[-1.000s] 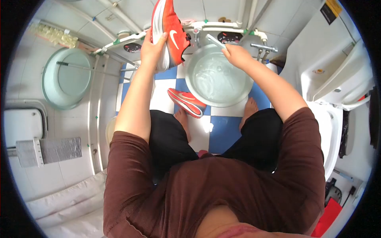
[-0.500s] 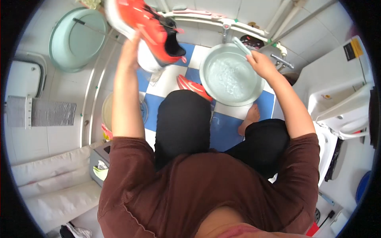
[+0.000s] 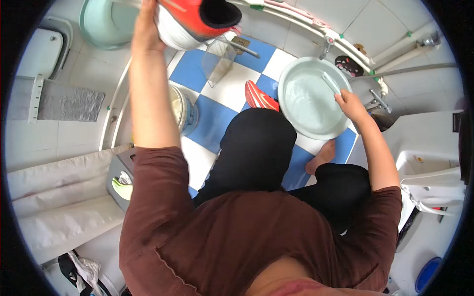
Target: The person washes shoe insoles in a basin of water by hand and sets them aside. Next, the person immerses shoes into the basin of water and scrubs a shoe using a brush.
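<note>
My left hand (image 3: 146, 32) grips a red sneaker (image 3: 183, 24) with a white sole and black lining, held up at the top left; the frame edge cuts off part of it. My right hand (image 3: 350, 104) is closed round a slim pale green brush (image 3: 330, 83), whose bristles I cannot make out. The brush reaches over the right side of a pale green basin (image 3: 316, 135) holding water. On the floor beside the basin lies a second red shoe (image 3: 260, 98), partly hidden behind my knee.
A clear-sided bucket (image 3: 187, 116) stands left of my knee. Beyond it are a dustpan-like clear scoop (image 3: 217, 61) and a floor drain (image 3: 241, 45). A tap (image 3: 327, 47) rises behind the basin. Another green basin (image 3: 106, 24) leans on the left wall. A white sink unit (image 3: 424, 143) is at right.
My left hand has carried the sneaker higher, partly out of view. My right hand has brought the brush from the basin's far rim to its right side. The view has shifted, and the water looks calmer.
</note>
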Action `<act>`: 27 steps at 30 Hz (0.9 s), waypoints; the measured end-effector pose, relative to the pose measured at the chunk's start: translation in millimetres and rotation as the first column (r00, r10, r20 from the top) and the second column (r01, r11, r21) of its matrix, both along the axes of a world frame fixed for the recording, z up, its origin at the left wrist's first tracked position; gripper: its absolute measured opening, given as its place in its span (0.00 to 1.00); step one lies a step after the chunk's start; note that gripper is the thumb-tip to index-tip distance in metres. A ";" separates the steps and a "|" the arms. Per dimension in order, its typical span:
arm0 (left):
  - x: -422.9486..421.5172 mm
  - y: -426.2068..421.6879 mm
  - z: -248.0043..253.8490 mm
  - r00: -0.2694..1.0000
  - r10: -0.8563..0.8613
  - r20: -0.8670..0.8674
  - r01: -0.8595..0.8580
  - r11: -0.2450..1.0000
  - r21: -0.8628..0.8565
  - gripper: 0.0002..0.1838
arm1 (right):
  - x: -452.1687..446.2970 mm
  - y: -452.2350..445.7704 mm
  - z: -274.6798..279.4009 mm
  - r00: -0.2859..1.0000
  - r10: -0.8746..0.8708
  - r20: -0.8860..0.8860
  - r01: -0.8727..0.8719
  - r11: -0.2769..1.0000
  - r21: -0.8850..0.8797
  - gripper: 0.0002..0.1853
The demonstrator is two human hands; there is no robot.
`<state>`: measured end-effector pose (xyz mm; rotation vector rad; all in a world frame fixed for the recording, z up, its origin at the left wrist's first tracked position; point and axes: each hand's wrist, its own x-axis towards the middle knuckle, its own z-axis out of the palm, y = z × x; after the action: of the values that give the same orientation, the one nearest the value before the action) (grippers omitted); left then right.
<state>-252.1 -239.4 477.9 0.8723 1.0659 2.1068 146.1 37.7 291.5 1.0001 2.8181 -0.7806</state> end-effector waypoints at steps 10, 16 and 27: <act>19.2 -12.1 -200.8 0.772 -0.129 -0.623 -0.542 0.380 -0.750 0.45 | -1.1 5.0 -4.2 0.996 0.027 0.082 -0.026 1.000 -0.005 0.17; 30.7 -52.8 -180.3 0.924 0.122 0.363 0.074 0.874 -0.481 0.30 | -17.4 -11.6 23.8 0.999 -0.014 0.038 0.017 0.996 -0.084 0.16; -23.2 -171.9 -254.2 0.700 0.088 0.709 -0.047 0.996 -0.077 0.26 | -31.2 -44.1 57.9 0.999 -0.039 -0.023 0.037 0.996 -0.084 0.13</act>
<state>-275.3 -411.2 223.7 -0.0663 0.7176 2.1623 114.9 -6.4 349.4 1.0412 2.7683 -0.9136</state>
